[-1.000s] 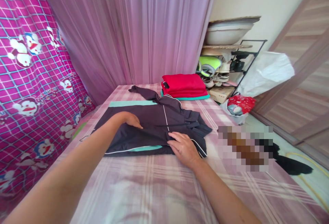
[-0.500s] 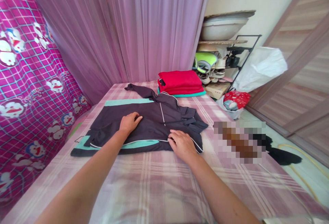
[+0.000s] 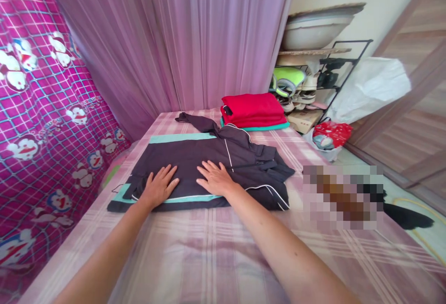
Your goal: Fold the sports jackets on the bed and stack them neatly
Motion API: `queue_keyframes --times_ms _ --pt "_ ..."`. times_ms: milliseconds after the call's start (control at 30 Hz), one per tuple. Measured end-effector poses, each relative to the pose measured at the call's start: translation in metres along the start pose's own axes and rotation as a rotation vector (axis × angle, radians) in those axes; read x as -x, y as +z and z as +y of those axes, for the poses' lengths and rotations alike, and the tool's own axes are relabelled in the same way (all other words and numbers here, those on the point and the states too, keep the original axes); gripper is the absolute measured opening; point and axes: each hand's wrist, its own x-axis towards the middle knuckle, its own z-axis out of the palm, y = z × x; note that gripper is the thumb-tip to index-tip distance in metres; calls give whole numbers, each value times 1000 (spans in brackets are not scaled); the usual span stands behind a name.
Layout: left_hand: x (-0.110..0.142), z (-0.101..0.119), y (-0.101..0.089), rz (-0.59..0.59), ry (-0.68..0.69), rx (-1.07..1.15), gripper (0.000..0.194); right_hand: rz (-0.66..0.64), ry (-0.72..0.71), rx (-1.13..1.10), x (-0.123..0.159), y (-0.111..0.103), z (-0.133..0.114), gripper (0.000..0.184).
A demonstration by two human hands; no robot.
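A dark jacket [image 3: 195, 153] with mint-green panels and white piping lies flat on the bed, its collar end toward the right. One sleeve stretches out at the far side; the near sleeve is folded over the body. My left hand [image 3: 160, 187] rests on the lower left part of the jacket, palm down with fingers spread. Close to the middle, my right hand [image 3: 216, 178] also lies flat on the fabric, fingers apart. Neither hand grips anything.
Folded red clothes [image 3: 253, 109] sit on a teal piece at the bed's far edge. The bed [image 3: 195, 257] has a pink-and-white plaid sheet. A rack with shoes [image 3: 303, 95] and a white bag [image 3: 376, 85] stand beyond, right. A pixelated patch covers the bed's right edge.
My left hand has slid left and nearer to me across the jacket. My right hand has moved left and farther in, from the near edge onto the jacket's middle. The view has shifted slightly.
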Motion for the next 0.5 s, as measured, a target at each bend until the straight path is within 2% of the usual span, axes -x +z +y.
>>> queue_keyframes --times_ms 67,167,300,367,433,500 --pt "-5 -6 2 -43 -6 50 55 -34 59 -2 4 10 12 64" --pt "-9 -19 -1 -77 20 106 56 -8 93 25 21 10 30 64" --pt "-1 -39 -1 50 120 52 59 14 135 88 48 3 49 62" --pt "6 -47 2 105 120 -25 59 60 158 113 62 4 58 61" --pt "10 -50 4 70 84 -59 59 91 175 113 74 7 66 60" --pt "9 -52 2 -35 46 -29 60 72 193 93 82 8 71 60"
